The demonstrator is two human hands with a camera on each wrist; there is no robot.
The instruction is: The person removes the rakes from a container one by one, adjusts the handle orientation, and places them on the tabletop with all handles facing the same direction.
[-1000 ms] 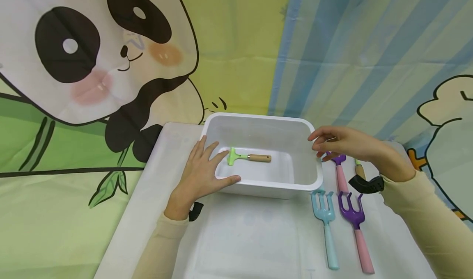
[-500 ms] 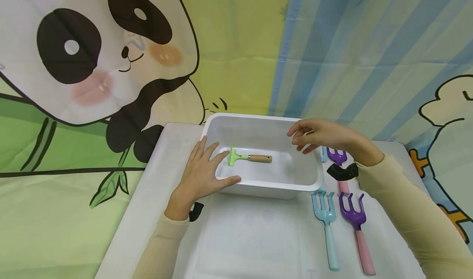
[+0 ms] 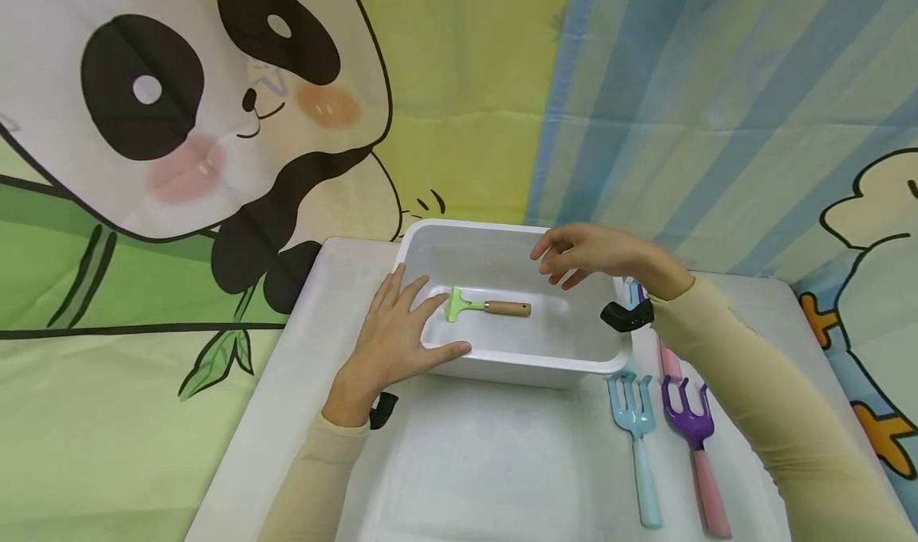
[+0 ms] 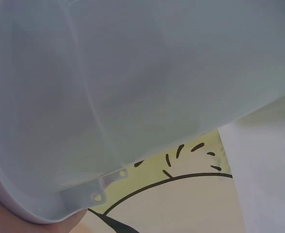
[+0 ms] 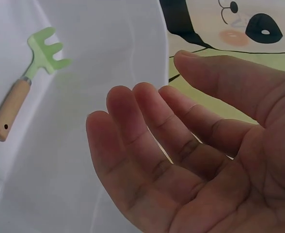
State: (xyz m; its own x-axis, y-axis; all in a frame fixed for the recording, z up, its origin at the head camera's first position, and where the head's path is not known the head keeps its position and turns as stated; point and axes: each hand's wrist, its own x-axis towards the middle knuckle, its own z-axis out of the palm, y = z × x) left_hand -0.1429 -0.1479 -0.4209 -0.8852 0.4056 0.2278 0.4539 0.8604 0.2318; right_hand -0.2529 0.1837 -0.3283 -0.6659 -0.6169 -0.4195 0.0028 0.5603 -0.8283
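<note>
A white plastic bin [image 3: 545,362] stands on the table, with a small hand rake [image 3: 505,308] lying on its floor. The rake has a green head and a wooden handle; the right wrist view shows its three tines. My left hand [image 3: 394,331] rests on the bin's near left corner, fingers spread over the rim and thumb along the front edge. Over the bin's right half hovers my right hand [image 3: 591,251], loosely bent fingers holding nothing. In the right wrist view its palm [image 5: 220,194] is bare, and the rake [image 5: 14,104] lies apart from the fingertips.
Right of the bin lie a light blue hand fork [image 3: 641,446] and a purple one with a pink handle [image 3: 706,478]. Another pink handle [image 3: 670,361] shows behind them, partly covered by my right arm. A panda-printed cloth [image 3: 308,175] hangs behind the white table [image 3: 480,462].
My right hand has moved left, from beside the bin's right rim to above its inside. The left hand and the rake have stayed in place.
</note>
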